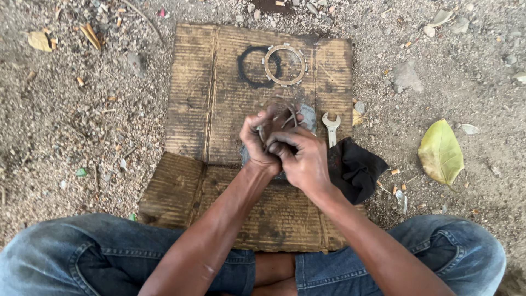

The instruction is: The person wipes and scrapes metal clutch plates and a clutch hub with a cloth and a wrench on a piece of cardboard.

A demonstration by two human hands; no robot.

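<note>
My left hand (pixel 257 141) and my right hand (pixel 304 159) are pressed together over a sheet of brown cardboard (pixel 208 109). Both grip a thin grey metal ring (pixel 289 113) that sticks up between the fingers; most of it is hidden by the hands. A grey metal part (pixel 308 116) lies on the cardboard just behind my right hand. Farther back rests a toothed metal ring (pixel 284 65) beside a black round oil stain (pixel 249 67).
An open-end spanner (pixel 331 127) lies right of my hands, with a black cloth (pixel 356 169) below it. The cardboard sits on gravelly dirt with dry leaves, one large yellow-green leaf (pixel 440 152) at the right. My knees in blue jeans (pixel 82 257) frame the bottom.
</note>
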